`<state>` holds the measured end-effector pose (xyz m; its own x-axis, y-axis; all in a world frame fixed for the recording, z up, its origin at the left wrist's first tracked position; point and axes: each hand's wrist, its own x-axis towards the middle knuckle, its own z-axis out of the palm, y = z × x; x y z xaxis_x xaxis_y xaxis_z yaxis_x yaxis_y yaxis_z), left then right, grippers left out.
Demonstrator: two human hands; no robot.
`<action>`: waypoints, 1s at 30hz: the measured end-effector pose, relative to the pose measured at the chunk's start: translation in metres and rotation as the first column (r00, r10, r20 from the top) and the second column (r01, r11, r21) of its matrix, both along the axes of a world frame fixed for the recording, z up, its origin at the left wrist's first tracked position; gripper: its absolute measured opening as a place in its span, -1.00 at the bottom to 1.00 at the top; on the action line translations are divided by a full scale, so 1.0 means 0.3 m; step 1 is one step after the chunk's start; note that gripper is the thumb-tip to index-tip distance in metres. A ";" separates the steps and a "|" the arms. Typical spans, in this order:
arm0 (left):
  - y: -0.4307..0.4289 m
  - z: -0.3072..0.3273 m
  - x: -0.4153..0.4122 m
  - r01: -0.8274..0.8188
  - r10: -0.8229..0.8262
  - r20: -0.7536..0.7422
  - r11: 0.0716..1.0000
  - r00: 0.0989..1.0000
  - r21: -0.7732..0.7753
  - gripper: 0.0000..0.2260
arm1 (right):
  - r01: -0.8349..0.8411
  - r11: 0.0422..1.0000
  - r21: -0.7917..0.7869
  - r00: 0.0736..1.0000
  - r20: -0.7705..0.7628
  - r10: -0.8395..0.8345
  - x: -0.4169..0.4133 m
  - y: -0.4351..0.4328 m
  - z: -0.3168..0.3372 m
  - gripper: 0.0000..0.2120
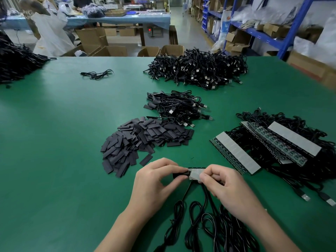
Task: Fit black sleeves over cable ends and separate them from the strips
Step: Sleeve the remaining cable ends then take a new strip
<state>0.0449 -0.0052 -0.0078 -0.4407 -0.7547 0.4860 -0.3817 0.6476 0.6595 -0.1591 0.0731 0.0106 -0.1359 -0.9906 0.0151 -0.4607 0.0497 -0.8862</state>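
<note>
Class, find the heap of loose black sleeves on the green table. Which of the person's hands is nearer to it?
Left. The left hand, pinching a black sleeve, sits right beside the heap; the right hand, pinching the short strip, lies farther right.

- No lettering is showing legibly anywhere.
- A red display (149, 30) is glowing under the far table (127, 20) (digits too blurred to read).
- Blue print on a white bag (225, 24) is showing only as a smear.
</note>
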 end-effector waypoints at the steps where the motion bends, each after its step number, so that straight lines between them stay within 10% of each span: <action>1: 0.001 0.001 0.000 -0.006 0.006 0.009 1.000 1.000 -0.007 -0.87 | -0.003 1.000 0.002 1.000 -0.004 0.003 0.001 0.001 -0.002 -0.77; 14: -0.014 -0.001 0.013 0.077 -0.058 0.136 0.988 0.989 -0.136 -0.85 | -0.011 0.998 0.058 0.997 -0.078 0.016 -0.002 0.002 -0.003 -0.83; 30: -0.026 0.000 0.026 0.215 -0.230 0.217 0.972 0.948 0.091 -0.83 | 0.011 0.991 0.133 0.987 -0.159 0.011 -0.012 0.002 -0.005 -0.82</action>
<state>0.0527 -0.0129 -0.0077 -0.6935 -0.6512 0.3081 -0.3756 0.6918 0.6167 -0.1628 0.0737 0.0091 -0.1422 -0.9852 -0.0957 -0.5952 0.1623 -0.7870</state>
